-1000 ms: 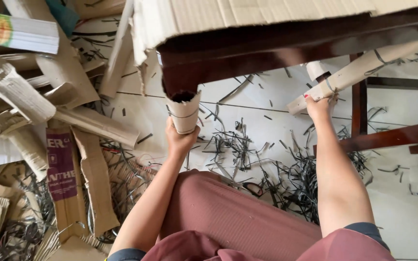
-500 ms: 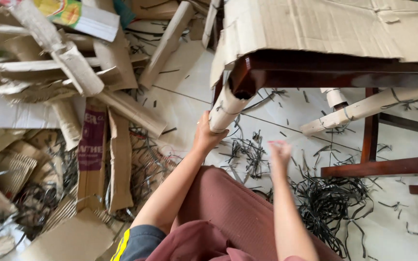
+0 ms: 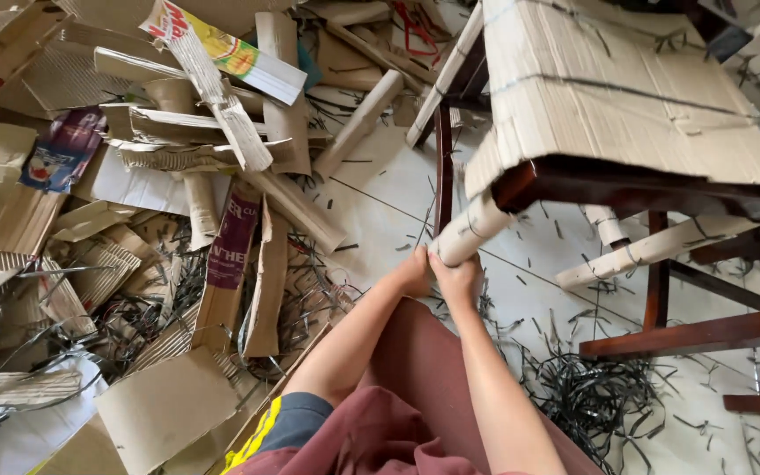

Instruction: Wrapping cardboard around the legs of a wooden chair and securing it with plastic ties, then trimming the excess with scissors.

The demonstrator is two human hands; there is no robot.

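A dark wooden chair lies tipped, its seat covered in corrugated cardboard tied with thin strapping. One chair leg is wrapped in a cardboard sleeve. My left hand and my right hand sit side by side at the sleeve's lower end, both closed around it. Another leg wrapped in cardboard slants to the right, and a short wrapped stub shows behind it.
A heap of cardboard scraps, rolls and flattened boxes fills the left half. Black plastic strap offcuts litter the white tiled floor. My knee in reddish trousers is below the hands.
The view swung right and the chair tilted. My right hand left the far wrapped leg and came over beside my left hand on the near leg's sleeve.
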